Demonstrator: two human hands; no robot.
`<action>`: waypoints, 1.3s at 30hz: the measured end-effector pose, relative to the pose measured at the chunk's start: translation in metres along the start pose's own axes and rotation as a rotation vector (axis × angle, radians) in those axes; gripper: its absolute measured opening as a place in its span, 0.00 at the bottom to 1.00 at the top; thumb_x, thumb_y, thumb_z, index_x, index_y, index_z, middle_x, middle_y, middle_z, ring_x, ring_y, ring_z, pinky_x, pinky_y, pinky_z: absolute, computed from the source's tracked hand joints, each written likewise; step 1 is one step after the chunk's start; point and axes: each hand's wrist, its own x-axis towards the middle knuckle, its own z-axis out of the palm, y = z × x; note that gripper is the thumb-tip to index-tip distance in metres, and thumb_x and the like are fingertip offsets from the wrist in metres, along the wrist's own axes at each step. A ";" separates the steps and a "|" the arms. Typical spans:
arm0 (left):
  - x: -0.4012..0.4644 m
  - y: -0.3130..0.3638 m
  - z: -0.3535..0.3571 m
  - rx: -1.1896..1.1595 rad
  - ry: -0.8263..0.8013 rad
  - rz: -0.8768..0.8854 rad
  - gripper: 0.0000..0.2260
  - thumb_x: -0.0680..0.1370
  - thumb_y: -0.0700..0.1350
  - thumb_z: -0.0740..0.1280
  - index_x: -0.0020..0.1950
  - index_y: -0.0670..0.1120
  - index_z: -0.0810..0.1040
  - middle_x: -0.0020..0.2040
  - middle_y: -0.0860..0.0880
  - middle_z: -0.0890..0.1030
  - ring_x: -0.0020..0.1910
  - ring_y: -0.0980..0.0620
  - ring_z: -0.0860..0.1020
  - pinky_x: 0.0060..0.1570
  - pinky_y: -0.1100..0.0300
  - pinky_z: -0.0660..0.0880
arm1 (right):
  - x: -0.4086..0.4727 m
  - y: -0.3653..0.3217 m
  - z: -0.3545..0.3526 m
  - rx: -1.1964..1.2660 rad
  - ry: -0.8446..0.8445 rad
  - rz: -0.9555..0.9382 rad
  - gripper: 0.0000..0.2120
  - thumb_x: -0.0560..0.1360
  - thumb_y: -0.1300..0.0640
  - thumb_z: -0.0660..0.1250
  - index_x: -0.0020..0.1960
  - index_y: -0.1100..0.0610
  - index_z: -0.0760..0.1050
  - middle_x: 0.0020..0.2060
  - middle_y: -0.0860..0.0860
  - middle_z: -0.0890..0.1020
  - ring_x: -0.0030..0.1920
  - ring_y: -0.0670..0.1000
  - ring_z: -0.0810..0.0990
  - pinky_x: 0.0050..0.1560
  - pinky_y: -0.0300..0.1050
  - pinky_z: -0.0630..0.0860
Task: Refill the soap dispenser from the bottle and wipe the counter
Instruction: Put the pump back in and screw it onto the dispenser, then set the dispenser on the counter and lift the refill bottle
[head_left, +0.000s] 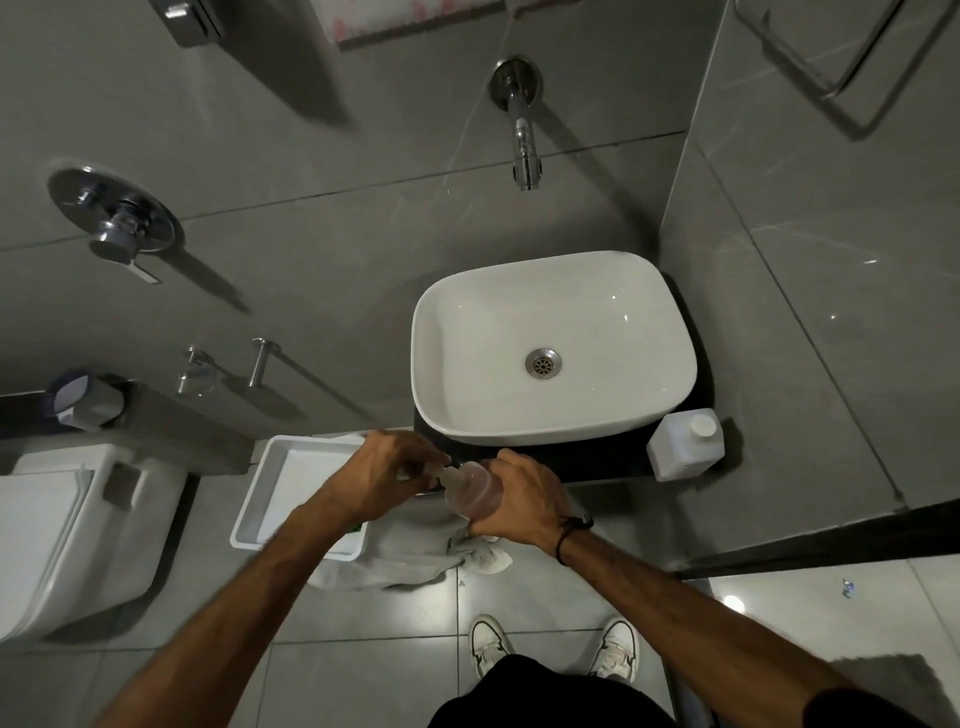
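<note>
My right hand (524, 501) grips the body of a clear, pinkish soap dispenser (470, 491), held tilted just in front of the dark counter (597, 462). My left hand (395, 475) is closed on the dispenser's pump top at its neck. A white square refill bottle (685, 444) with a white cap stands on the counter's right end, beside the white basin (550, 348). A white cloth (415, 551) hangs below my hands, partly hidden by them.
A white tray (291, 488) sits left of my hands, over the cloth. The toilet cistern (78, 530) is at the far left. A wall tap (524, 150) juts out above the basin. A tiled wall rises on the right. My shoes (550, 649) stand on the grey floor tiles.
</note>
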 end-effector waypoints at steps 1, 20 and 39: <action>-0.001 0.000 0.002 -0.038 0.030 -0.041 0.14 0.70 0.42 0.76 0.55 0.47 0.86 0.44 0.59 0.85 0.38 0.60 0.82 0.41 0.58 0.82 | 0.000 -0.001 0.003 0.008 0.007 0.008 0.31 0.54 0.34 0.77 0.52 0.48 0.79 0.43 0.43 0.75 0.41 0.46 0.75 0.39 0.42 0.73; 0.005 -0.095 0.087 -0.414 0.156 -0.328 0.21 0.77 0.40 0.73 0.69 0.47 0.77 0.59 0.49 0.84 0.56 0.53 0.82 0.58 0.51 0.81 | 0.056 -0.032 0.102 0.380 0.331 0.439 0.17 0.68 0.54 0.80 0.55 0.55 0.83 0.48 0.51 0.87 0.50 0.51 0.85 0.48 0.40 0.78; -0.002 -0.095 0.100 -0.458 0.184 -0.407 0.25 0.79 0.50 0.65 0.75 0.45 0.70 0.66 0.43 0.79 0.62 0.47 0.77 0.61 0.44 0.78 | -0.041 0.098 0.024 0.363 0.446 0.815 0.23 0.66 0.58 0.82 0.58 0.60 0.81 0.49 0.53 0.84 0.47 0.51 0.82 0.54 0.46 0.80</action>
